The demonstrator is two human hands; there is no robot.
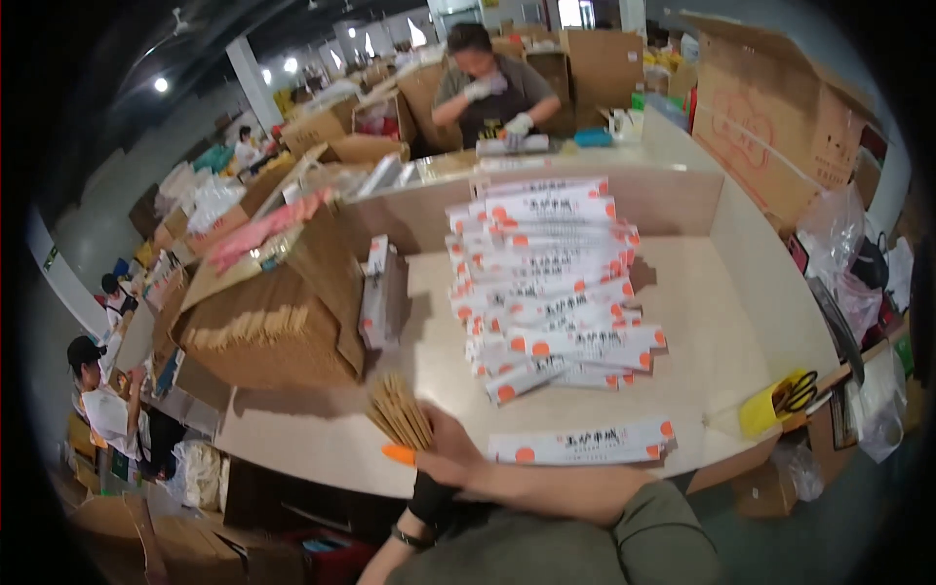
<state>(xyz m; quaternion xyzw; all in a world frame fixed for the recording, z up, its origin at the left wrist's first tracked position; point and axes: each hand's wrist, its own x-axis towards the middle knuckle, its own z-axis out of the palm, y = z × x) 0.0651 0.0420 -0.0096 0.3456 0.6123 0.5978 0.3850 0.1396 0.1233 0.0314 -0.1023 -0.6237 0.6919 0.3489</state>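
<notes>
- Right hand [451, 450] is curled around the lower end of the sticks [398, 409], over the table's [697, 292] near edge.
- Left hand is hidden past its wristband [429, 499]; I cannot tell its grip.
- Best hold the bundle snug, tips level, clear of the carton [339, 283].

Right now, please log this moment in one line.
hands: together at stick bundle | white packets: heaped on table | brown carton: left
</notes>
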